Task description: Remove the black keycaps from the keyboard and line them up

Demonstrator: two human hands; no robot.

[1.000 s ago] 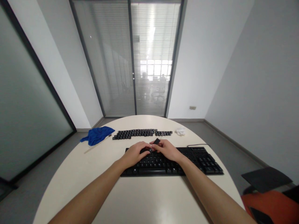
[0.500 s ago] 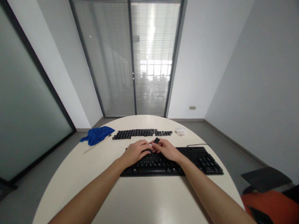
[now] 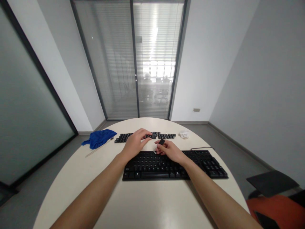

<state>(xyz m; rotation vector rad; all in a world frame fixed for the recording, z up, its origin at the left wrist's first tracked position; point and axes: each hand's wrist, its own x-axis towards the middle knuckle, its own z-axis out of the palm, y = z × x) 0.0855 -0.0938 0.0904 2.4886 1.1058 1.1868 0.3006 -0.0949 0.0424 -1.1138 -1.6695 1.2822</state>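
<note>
My right hand (image 3: 170, 150) is closed around the black handle of a wire keycap puller (image 3: 161, 142). Its thin metal wires point down over the top edge of a black keyboard (image 3: 154, 174). Beyond the keyboard, my left hand (image 3: 136, 144) reaches over the rows of loose black keycaps (image 3: 122, 137). Thumb and fingertips come around a dark keycap (image 3: 148, 136) at the near side of the rows; the fingers partly hide it. My left palm covers the middle of those rows.
A crumpled blue cloth (image 3: 101, 137) and a thin brush (image 3: 100, 148) lie on the left of the round white table (image 3: 152, 203). Crumpled white tissue (image 3: 184, 134) lies at the right. An orange-seated chair (image 3: 276, 208) stands beside the table on the right.
My left hand has moved from the keyboard, beside the puller, up to the loose keycaps. My right hand stays almost in place, with the puller's wires now pointing down over the keyboard.
</note>
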